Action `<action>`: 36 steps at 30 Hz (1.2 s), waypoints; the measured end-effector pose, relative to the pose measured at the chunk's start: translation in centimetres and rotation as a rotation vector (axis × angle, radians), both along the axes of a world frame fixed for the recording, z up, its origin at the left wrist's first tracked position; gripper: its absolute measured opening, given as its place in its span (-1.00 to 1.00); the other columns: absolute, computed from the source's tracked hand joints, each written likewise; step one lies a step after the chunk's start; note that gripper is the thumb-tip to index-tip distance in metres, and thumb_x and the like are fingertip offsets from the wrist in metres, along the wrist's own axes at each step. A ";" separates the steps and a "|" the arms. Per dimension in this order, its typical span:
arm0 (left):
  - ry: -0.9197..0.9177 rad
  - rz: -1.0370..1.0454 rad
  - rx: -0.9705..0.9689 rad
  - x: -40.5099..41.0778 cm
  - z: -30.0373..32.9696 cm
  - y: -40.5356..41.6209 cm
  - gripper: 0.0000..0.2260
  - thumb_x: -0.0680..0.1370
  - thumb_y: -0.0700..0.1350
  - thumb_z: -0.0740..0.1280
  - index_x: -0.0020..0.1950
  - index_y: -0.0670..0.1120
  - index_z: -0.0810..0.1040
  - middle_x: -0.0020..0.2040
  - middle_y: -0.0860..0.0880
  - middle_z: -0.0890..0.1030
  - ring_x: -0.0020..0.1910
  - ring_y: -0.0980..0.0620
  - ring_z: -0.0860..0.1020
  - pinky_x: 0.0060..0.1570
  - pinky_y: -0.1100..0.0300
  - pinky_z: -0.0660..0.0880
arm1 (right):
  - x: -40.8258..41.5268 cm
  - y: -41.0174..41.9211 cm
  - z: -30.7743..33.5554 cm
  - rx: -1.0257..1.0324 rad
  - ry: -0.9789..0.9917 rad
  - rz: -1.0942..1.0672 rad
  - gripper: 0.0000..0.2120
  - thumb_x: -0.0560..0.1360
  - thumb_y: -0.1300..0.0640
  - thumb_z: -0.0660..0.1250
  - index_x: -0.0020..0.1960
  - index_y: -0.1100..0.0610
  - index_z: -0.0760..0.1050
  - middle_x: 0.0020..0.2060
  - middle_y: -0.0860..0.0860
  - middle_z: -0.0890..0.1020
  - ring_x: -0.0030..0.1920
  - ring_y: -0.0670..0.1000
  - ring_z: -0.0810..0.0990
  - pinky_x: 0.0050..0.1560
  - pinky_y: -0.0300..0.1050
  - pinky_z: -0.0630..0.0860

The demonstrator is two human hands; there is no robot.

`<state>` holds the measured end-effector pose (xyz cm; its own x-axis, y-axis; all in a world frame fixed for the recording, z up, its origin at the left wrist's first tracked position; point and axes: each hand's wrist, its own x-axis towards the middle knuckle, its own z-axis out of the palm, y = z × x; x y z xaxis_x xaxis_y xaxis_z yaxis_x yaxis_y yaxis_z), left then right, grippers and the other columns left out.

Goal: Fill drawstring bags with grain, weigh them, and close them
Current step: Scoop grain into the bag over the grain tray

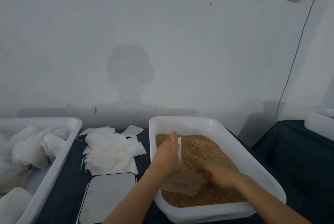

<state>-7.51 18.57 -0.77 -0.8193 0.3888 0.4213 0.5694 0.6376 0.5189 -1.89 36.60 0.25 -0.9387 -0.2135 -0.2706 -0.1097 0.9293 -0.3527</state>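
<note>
A white tub (235,139) on the right holds brown grain (204,148). Over the grain my left hand (167,155) holds an empty white drawstring bag (179,151) upright, thumb pointing up. My right hand (218,175) is blurred and grips a clear plastic cup (180,184) lying tilted in the grain just below the bag. Beside the tub a pile of flat empty white bags (110,149) lies on the dark table. A scale with a pale platform (108,196) sits in front of that pile.
A second white tub (59,151) at the left holds several filled white bags (32,149). Another white tub (318,124) stands at the far right edge. A cable (292,64) hangs down the wall from a socket at the top right.
</note>
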 end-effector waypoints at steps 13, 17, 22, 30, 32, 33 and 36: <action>-0.184 -0.189 0.398 0.0 1.2 -1.0 -0.85 0.62 -0.21 0.16 -0.15 -0.05 0.31 -0.25 0.00 0.40 -0.30 0.12 0.31 -0.29 0.29 0.25 | -2.0 -1.0 2.1 -0.547 0.195 -0.159 -0.61 0.56 0.10 0.28 0.37 0.00 0.32 0.24 -0.15 0.47 0.26 -0.13 0.44 0.30 -0.12 0.40; -0.229 -0.175 0.550 0.1 1.5 -1.7 -0.82 0.59 -0.25 0.22 -0.18 -0.04 0.36 -0.25 0.02 0.43 -0.28 0.14 0.35 -0.28 0.37 0.32 | -2.5 -2.9 1.8 -0.833 0.187 -0.244 -0.78 0.50 0.14 0.36 0.15 0.09 0.55 -0.01 -0.04 0.68 0.03 -0.06 0.64 0.11 -0.10 0.56; -0.362 -0.068 0.745 0.1 1.5 -1.8 -0.88 0.55 -0.14 0.31 0.02 -0.05 0.39 0.00 0.04 0.53 -0.03 0.11 0.49 -0.03 0.27 0.45 | -2.7 -4.4 1.1 -0.968 0.329 -0.388 -0.92 0.49 0.24 0.36 -0.03 0.16 0.60 -0.14 0.08 0.70 -0.13 0.02 0.68 -0.14 -0.08 0.62; -0.338 -0.070 0.604 0.7 1.8 -1.9 -0.78 0.54 -0.18 0.33 -0.16 -0.31 0.41 -0.17 -0.33 0.52 -0.22 -0.10 0.45 -0.18 0.04 0.41 | -1.9 -4.8 2.2 -0.985 0.535 -0.365 -0.90 0.51 0.20 0.34 -0.10 0.16 0.63 -0.21 0.14 0.68 -0.18 0.07 0.62 -0.12 0.05 0.53; -0.306 -0.068 0.673 1.2 2.1 -2.9 -0.76 0.54 -0.20 0.34 -0.22 -0.30 0.37 -0.29 -0.28 0.43 -0.27 -0.06 0.39 -0.22 0.02 0.40 | -1.9 -5.6 2.7 -0.930 0.571 -0.341 -0.88 0.51 0.20 0.34 -0.15 0.19 0.62 -0.30 0.12 0.66 -0.26 -0.01 0.56 -0.21 -0.04 0.47; -0.279 -0.057 0.691 1.5 2.3 -3.5 -0.75 0.53 -0.20 0.34 -0.24 -0.28 0.36 -0.32 -0.25 0.40 -0.29 -0.07 0.37 -0.25 -0.03 0.42 | -1.9 -6.3 3.1 -0.896 0.596 -0.328 -0.86 0.52 0.20 0.33 -0.20 0.14 0.61 -0.39 -0.02 0.63 -0.33 -0.11 0.53 -0.28 -0.15 0.44; -0.165 0.005 0.713 2.5 3.0 -6.1 -0.77 0.52 -0.19 0.36 -0.23 -0.29 0.41 -0.31 -0.28 0.48 -0.31 -0.14 0.45 -0.19 -0.15 0.51 | -1.7 -9.6 4.4 -0.819 0.665 -0.297 -0.82 0.54 0.16 0.30 -0.23 0.07 0.58 -0.45 -0.16 0.57 -0.39 -0.22 0.50 -0.38 -0.33 0.39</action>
